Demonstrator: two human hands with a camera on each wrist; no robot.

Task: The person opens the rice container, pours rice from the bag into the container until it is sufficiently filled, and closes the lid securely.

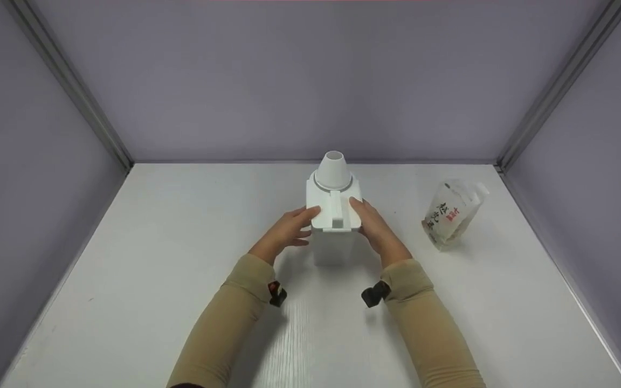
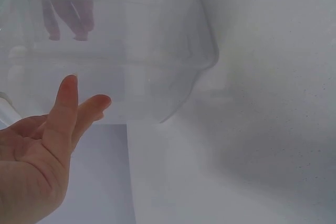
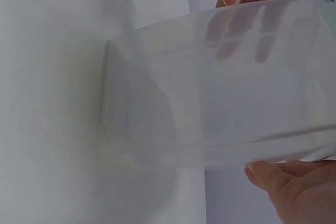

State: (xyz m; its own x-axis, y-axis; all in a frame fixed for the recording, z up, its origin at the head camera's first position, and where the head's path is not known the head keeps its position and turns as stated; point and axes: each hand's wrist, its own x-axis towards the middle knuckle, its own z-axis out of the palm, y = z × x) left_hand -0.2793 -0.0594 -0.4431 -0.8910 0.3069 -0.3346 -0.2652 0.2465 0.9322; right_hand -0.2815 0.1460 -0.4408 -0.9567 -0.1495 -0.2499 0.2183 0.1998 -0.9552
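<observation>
A tall see-through plastic storage container with a white lid stands upright at the middle of the table. On the lid sits a white cone-shaped cap, narrow end up. My left hand holds the container's left side, thumb on the lid's edge and fingers along the wall. From the opposite side my right hand grips it in the same way. In the right wrist view, the left hand's fingers show through the cloudy container wall, which looks empty inside.
To the right on the white table stands a clear printed bag with pale contents, leaning slightly. Grey panels enclose the table at the back and both sides. Dark wrist cameras sit by both cuffs.
</observation>
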